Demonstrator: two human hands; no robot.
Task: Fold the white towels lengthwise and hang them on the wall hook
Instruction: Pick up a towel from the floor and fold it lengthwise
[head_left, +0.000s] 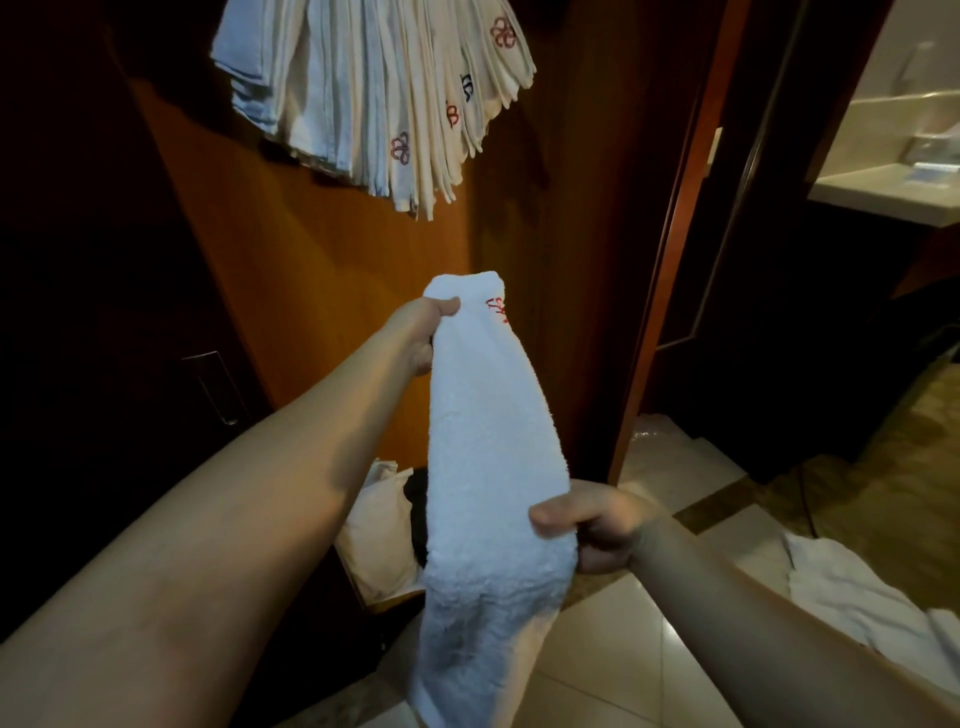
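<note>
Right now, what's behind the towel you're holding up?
Behind the folded white towel stands an orange-brown wooden panel. Low down, a cream cushion and something dark peek out; the towel covers the rest of them.

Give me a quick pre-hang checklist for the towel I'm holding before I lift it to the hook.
1. Left hand grips the top end of the folded towel: ok.
2. Right hand grips the towel's lower part: ok.
3. Towel folded into a narrow strip: ok.
4. Wall hook visible: cannot tell, hidden above the hung towels.
5. Room left on the hook: cannot tell.
</note>
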